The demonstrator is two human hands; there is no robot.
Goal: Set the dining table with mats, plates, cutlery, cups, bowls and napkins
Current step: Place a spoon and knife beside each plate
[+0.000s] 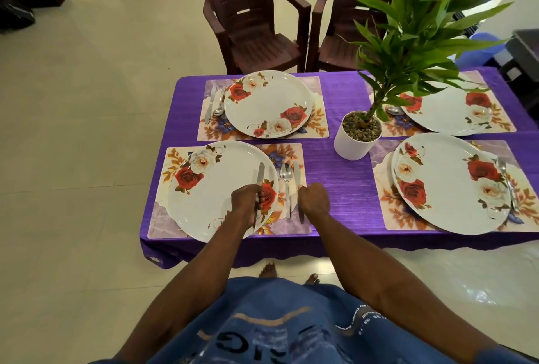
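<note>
Four floral mats, each with a white rose-patterned plate, lie on the purple tablecloth [335, 165]. My left hand [246, 200] grips a table knife [260, 172] over the right side of the near-left plate [221, 188]. My right hand [313, 199] grips a second knife [297, 175] that lies on the near-left mat [291, 226], beside a spoon [286, 180]. The far-left plate [267, 102] has a knife [210, 104] and spoon [220, 104] on its left. A spoon [504, 177] rests on the near-right plate [449, 183]. Another spoon [394, 109] lies by the far-right plate [449, 110].
A white pot [354, 142] with a tall green plant [423, 28] stands in the middle of the table and overhangs the far-right setting. Two dark brown plastic chairs [253, 19] stand at the far side. Cream floor tiles surround the table.
</note>
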